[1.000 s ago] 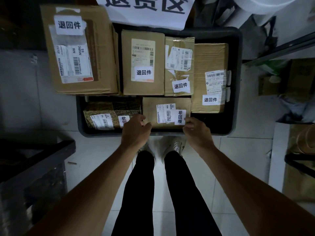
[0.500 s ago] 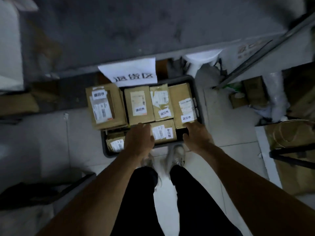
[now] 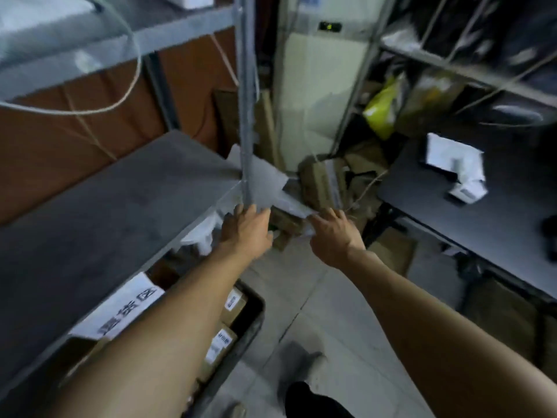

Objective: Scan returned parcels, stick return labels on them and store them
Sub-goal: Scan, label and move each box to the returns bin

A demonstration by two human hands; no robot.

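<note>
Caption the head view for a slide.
Both empty hands, left and right, raised beside grey shelving above labelled parcels.

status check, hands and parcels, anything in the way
Both hands, left and right, open and empty. Labelled parcels in bin below shelf. Shelf post ahead.

A grey metal shelf [image 3: 99,212] is filling the left half of the frame, with a second shelf level [image 3: 75,49] running across the upper left. A pale cable [image 3: 134,70] is looping down beneath that upper level. A grey upright post [image 3: 245,101] is rising through the centre. A dark counter [image 3: 470,218] is sitting at the right, carrying a white device [image 3: 455,164], blurred. A yellow bag [image 3: 381,110] is lying on the wire rack [image 3: 458,70] at the upper right. Pale floor tiles [image 3: 328,321] are showing at the lower centre.
</note>
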